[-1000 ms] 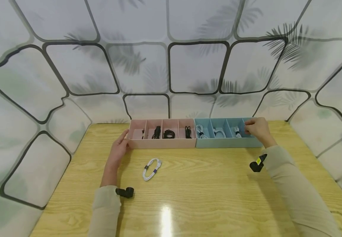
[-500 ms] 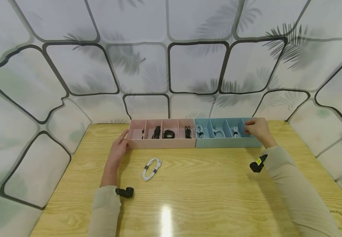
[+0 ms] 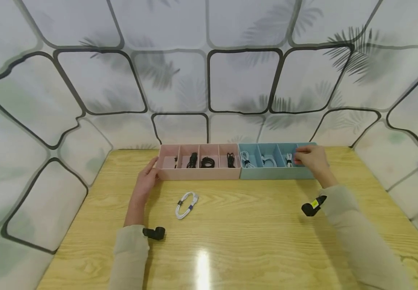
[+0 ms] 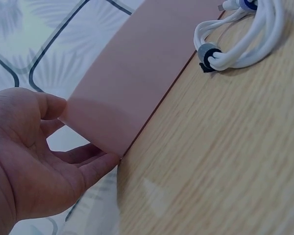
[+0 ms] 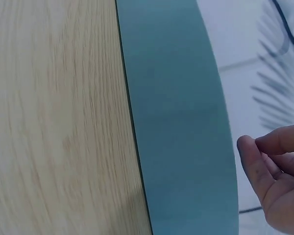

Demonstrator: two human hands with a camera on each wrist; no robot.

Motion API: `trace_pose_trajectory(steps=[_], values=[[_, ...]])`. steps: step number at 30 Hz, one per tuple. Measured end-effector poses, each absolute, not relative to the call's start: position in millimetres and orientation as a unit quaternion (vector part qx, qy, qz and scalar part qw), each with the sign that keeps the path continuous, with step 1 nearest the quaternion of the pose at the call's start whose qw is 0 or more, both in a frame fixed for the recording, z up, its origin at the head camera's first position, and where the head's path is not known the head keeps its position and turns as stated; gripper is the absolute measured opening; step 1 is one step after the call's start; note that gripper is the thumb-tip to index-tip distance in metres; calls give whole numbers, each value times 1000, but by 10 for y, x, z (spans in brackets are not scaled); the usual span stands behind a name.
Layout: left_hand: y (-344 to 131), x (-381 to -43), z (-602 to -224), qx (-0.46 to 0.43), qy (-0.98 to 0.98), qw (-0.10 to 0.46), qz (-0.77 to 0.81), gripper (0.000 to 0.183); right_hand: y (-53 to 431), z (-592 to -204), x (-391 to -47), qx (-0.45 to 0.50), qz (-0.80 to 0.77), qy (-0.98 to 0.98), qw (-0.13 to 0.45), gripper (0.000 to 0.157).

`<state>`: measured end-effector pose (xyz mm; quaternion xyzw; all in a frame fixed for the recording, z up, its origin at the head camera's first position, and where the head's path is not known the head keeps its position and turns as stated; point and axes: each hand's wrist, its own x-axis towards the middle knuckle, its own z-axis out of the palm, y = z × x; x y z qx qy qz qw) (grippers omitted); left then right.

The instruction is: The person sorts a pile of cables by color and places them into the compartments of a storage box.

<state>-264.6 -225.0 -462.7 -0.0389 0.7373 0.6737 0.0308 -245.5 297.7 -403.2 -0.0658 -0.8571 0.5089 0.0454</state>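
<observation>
A pink divided box and a blue-green divided box stand end to end along the table's back. My left hand holds the pink box's left end. In the left wrist view, its fingertips meet the corners of that end. Over the blue-green box's right part, my right hand has thumb and finger tips together just above the rim; nothing shows between them. A bundled white cable lies in the compartment beside those fingertips. What lies in the rightmost compartment is hidden.
A coiled white cable with two straps lies on the wooden table before the pink box. Black cables fill several pink compartments; a white cable and a pale coil sit in blue-green ones. Patterned cloth stands behind.
My right hand has shifted slightly left and lifted a little over the rightmost compartment. The bundled white cable beside it went from tilted to straighter. My left hand stays at the pink box.
</observation>
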Motion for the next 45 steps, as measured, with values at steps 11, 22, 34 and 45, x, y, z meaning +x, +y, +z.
trace_pose_trajectory(steps=[11, 22, 34, 45], values=[[-2227, -2674, -4589, -46, 735, 32, 676, 52, 2281, -3990, -2376, 4, 511, -857, 63, 31], [-2221, -2670, -4600, -51, 731, 30, 680, 53, 1039, -4204, -2111, 119, 470, -868, -112, 22], [-2251, -2661, -4571, -54, 741, 30, 669, 53, 258, -4474, -2072, 182, 331, -914, -148, 51], [-2253, -2671, -4558, -54, 739, 38, 670, 56, -122, -4531, -2115, 181, 178, -964, -84, 48]])
